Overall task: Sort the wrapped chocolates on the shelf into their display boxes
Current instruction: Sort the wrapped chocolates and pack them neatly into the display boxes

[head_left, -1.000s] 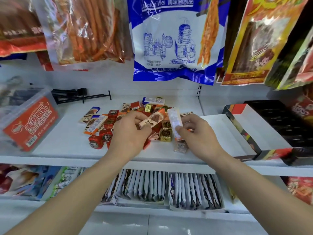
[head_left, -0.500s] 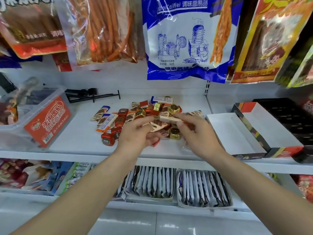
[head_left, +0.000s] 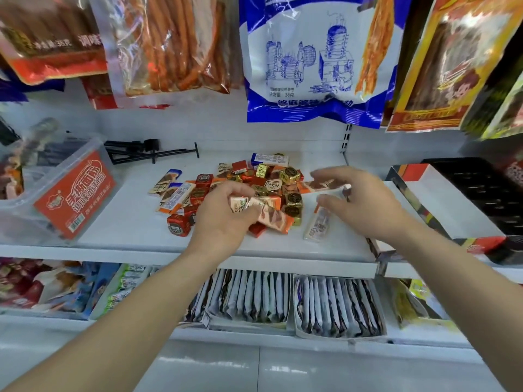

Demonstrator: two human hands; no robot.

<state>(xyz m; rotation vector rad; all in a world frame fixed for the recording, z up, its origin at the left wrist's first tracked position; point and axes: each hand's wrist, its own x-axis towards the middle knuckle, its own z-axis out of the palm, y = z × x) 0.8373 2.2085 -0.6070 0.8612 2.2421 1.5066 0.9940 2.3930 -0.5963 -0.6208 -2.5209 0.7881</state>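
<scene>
Left hand (head_left: 220, 222) grip bunches matching orange bars (head_left: 271, 216), gathering one kind, I judge. Right hand (head_left: 368, 205) spreads wide, holding nothing, over the pile (head_left: 288, 176) on the shelf (head_left: 127, 216). Display box (head_left: 441, 205) sits open at 3 o'clock.

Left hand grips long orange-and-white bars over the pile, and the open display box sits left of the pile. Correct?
No. The head view shows the display box right of the pile; the left hand does grip the bars over it.
</scene>
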